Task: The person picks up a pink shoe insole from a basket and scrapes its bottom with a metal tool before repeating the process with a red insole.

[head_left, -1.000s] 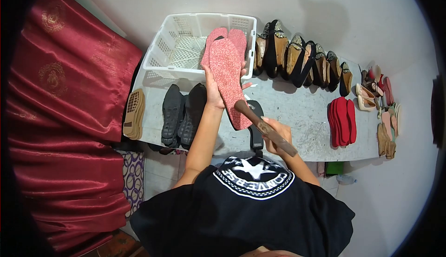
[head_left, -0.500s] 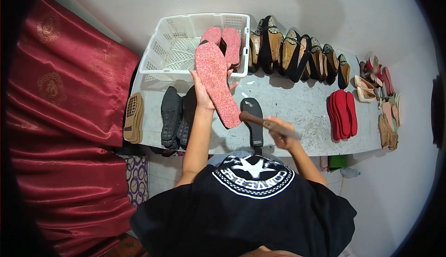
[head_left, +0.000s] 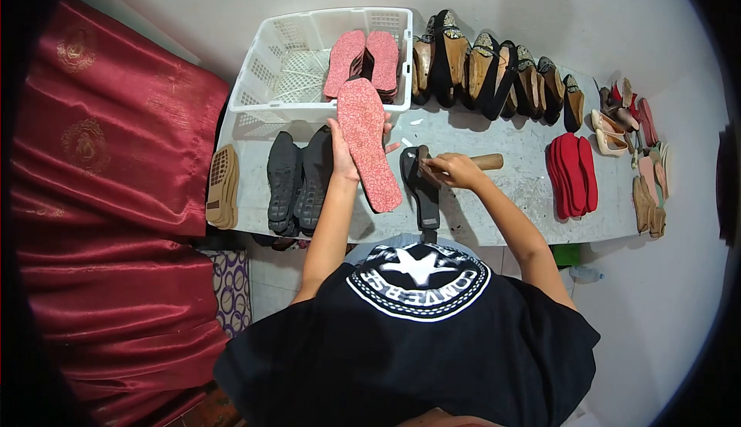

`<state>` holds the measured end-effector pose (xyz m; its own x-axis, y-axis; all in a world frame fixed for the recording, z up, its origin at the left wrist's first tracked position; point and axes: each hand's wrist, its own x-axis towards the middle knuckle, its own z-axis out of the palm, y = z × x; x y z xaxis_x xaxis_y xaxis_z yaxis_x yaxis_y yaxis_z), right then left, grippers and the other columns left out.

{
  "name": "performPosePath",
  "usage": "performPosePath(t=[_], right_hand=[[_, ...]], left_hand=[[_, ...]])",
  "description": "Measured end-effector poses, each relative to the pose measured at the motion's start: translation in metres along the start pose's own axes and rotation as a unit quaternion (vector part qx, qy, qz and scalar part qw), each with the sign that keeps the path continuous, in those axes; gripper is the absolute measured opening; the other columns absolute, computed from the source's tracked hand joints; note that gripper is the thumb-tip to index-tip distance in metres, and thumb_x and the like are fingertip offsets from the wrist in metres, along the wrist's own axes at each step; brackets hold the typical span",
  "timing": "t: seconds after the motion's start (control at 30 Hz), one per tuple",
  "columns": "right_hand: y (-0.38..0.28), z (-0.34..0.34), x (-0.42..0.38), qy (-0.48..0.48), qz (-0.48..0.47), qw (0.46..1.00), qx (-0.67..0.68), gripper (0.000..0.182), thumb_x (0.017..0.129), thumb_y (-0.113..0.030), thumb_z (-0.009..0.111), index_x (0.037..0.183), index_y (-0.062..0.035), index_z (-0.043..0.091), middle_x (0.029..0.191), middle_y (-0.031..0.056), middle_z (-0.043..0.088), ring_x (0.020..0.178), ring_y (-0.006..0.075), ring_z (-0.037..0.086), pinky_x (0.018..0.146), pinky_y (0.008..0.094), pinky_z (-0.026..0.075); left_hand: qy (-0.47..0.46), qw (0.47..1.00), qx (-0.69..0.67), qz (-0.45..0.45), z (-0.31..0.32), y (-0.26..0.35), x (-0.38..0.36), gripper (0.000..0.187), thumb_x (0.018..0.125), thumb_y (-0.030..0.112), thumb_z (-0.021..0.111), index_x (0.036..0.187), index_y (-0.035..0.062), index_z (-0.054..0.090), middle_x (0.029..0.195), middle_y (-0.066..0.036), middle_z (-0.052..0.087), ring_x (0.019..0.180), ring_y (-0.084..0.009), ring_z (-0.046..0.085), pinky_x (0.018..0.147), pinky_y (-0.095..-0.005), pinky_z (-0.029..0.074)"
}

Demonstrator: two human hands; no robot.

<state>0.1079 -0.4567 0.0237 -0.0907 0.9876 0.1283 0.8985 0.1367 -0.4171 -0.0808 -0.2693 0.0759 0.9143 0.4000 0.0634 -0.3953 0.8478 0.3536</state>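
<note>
A pink patterned sole lies lengthwise in my left hand, its lower end pointing toward my chest. My right hand is closed on a hammer; the handle sticks out to the right and the head is at the fingers' left. Just below that hammer head is a black sole-shaped piece, standing near the table's front edge. More pink soles rest in the white basket behind my left hand.
Dark soles and tan soles stand on the table at left. Red soles are at right. Black shoes line the back, with pale shoes farther right. A red curtain hangs at left.
My right hand and the hammer have moved up and left, over the black piece, and the handle has swung to point right. The pink sole has turned more upright in my left hand.
</note>
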Motion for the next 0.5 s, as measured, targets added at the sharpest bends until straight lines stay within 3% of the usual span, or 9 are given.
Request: performPosePath(t=[0.1,0.23,0.37,0.5], right_hand=[[-0.001,0.02,-0.017,0.012,-0.024,0.999,-0.04,0.039,0.071,-0.017,0.061,0.11,-0.0141,0.055,0.077,0.0073,0.056,0.074,0.0272,0.056,0.065,0.0359,0.046],[-0.006,0.051,-0.04,0.03,-0.006,0.995,-0.099,0.035,0.072,-0.016,0.059,0.107,-0.0164,0.058,0.08,0.0043,0.056,0.079,0.0231,0.055,0.071,0.0344,0.045],[-0.009,0.066,-0.05,0.039,0.028,0.997,-0.065,0.039,0.072,-0.013,0.056,0.111,-0.0176,0.057,0.099,0.0039,0.056,0.095,0.0228,0.052,0.079,0.0338,0.043],[-0.008,0.042,-0.044,-0.06,0.065,0.994,-0.069,0.039,0.074,-0.013,0.056,0.112,-0.0155,0.057,0.107,0.0059,0.055,0.1,0.0241,0.05,0.084,0.0345,0.04]], left_hand=[[0.007,1.0,-0.01,-0.007,-0.002,-0.004,-0.002,0.085,0.076,0.073,0.022,0.132,0.0088,0.03,0.125,-0.019,0.042,0.101,-0.0282,0.052,0.085,-0.0577,0.039],[0.016,1.0,-0.015,-0.003,-0.005,-0.01,0.002,0.086,0.076,0.073,0.022,0.132,0.0088,0.03,0.125,-0.019,0.042,0.1,-0.0279,0.053,0.086,-0.0581,0.038],[0.017,0.999,-0.032,0.003,-0.005,-0.013,0.005,0.086,0.075,0.073,0.022,0.132,0.0089,0.03,0.125,-0.019,0.042,0.1,-0.0276,0.053,0.087,-0.0587,0.037],[0.002,0.997,-0.072,0.011,-0.004,-0.016,0.011,0.086,0.075,0.073,0.023,0.132,0.0101,0.029,0.128,-0.018,0.039,0.101,-0.0274,0.053,0.089,-0.0593,0.034]])
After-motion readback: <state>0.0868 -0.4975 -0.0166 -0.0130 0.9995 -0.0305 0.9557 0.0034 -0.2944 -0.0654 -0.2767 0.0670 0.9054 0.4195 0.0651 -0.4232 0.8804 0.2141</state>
